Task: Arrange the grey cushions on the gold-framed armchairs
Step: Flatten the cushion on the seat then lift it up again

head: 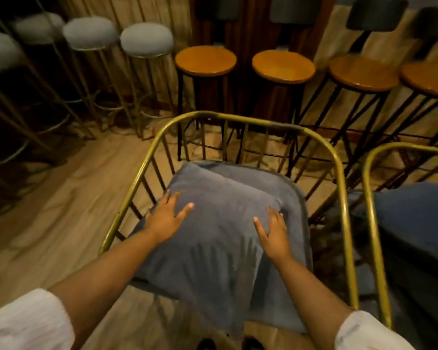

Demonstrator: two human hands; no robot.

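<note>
Your armchair [340, 178] fills the middle, its gold rail curving round three sides; the front legs are hidden under the cushion [220, 238] and your arms. A second armchair [369, 198] is cut off at the right edge, with another grey cushion [420, 223] partly out of view on it. Open floor [61, 210] lies to your left; the two gold rails nearly meet on the right. Stools [205, 60] line the far wall. Your left hand [166, 215] and right hand [273, 233] lie flat, fingers spread, pressing the cushion's top, gripping nothing.
</note>
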